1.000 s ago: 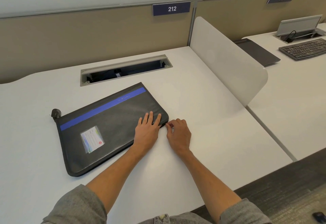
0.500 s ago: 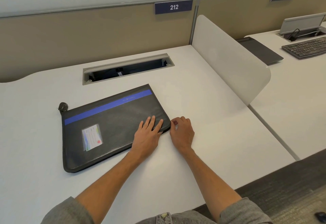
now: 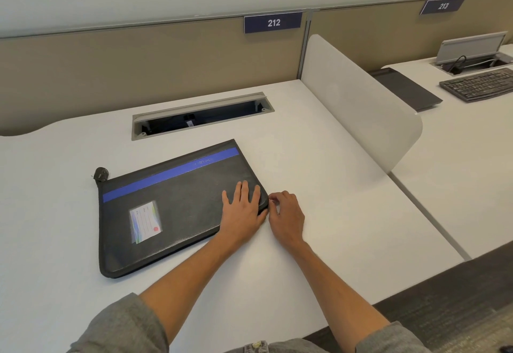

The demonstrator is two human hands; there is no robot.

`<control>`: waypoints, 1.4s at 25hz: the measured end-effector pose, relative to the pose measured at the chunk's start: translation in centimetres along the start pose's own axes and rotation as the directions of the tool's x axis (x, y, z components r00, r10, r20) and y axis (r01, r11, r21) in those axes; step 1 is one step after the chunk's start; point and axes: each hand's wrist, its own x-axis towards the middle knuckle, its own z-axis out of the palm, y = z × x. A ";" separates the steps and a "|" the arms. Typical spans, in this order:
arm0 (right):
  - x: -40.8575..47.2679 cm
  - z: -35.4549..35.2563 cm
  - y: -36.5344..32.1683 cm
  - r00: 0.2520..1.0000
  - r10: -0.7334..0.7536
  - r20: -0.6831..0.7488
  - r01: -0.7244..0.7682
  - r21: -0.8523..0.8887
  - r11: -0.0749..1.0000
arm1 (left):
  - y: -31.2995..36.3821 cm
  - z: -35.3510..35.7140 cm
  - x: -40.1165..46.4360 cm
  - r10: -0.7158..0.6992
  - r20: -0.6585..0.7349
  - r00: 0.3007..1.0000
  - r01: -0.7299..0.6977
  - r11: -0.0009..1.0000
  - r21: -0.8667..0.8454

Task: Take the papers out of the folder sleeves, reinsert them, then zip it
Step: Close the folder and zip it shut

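Black folder (image 3: 177, 208): zippered, blue stripe across its upper part, clear label pocket (image 3: 145, 222) with a card on the front; lies closed and flat on the desk, centre-left of the frame, turned at an angle.
White desk (image 3: 319, 174): carries the folder; open cable slot (image 3: 202, 115) above the folder in the frame.
Left hand (image 3: 244, 211): flat on the folder's lower right corner, fingers straight and slightly spread, pressing down, gripping nothing.
Right hand (image 3: 286, 213): just right of that same corner, resting on the desk, fingers curled, fingertips pinched at the folder's edge; looks like the zipper pull, too small to tell for sure.
Round black tab (image 3: 101, 174): at the folder's upper left corner, on the desk.
Divider panel (image 3: 361, 102): white, upright, right of centre.
Keyboard (image 3: 478, 86): upper right, on the neighbouring desk.
Number plate 212 (image 3: 273, 22): on the back partition, top centre.
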 end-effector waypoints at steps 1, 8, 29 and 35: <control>-0.1 0.0 0.2 1.000 -0.015 0.002 0.015 0.014 1.000 | -0.1 -0.2 0.2 0.009 0.013 1.000 -0.009 1.000 0.007; 0.3 -0.3 0.7 0.992 0.069 0.108 -0.099 0.306 0.947 | -1.6 -2.2 1.0 0.115 0.187 0.976 -0.120 0.993 0.013; -2.9 -0.1 -1.0 0.992 0.042 -0.123 -0.049 -0.059 0.997 | -0.5 -2.2 0.6 0.057 0.157 0.986 -0.074 0.992 0.105; -1.7 -0.3 -1.1 0.972 0.213 -0.100 -0.212 0.013 0.977 | 0.1 -1.4 0.2 0.037 0.127 0.991 -0.049 0.995 0.088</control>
